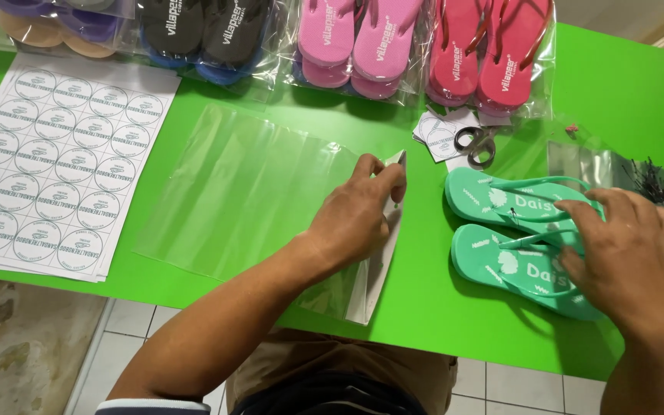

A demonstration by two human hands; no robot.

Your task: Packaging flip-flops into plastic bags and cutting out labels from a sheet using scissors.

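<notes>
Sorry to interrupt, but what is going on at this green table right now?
A person's left hand pinches the open edge of a clear plastic bag lying flat on the green table. The right hand rests on a pair of mint green flip-flops. Bagged flip-flops line the far edge, beside a sticker sheet.

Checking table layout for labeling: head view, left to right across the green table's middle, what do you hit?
Sticker sheets → clear plastic bag → left hand gripping the bag's open end → mint green flip-flops → right hand resting on the flip-flops.
</notes>
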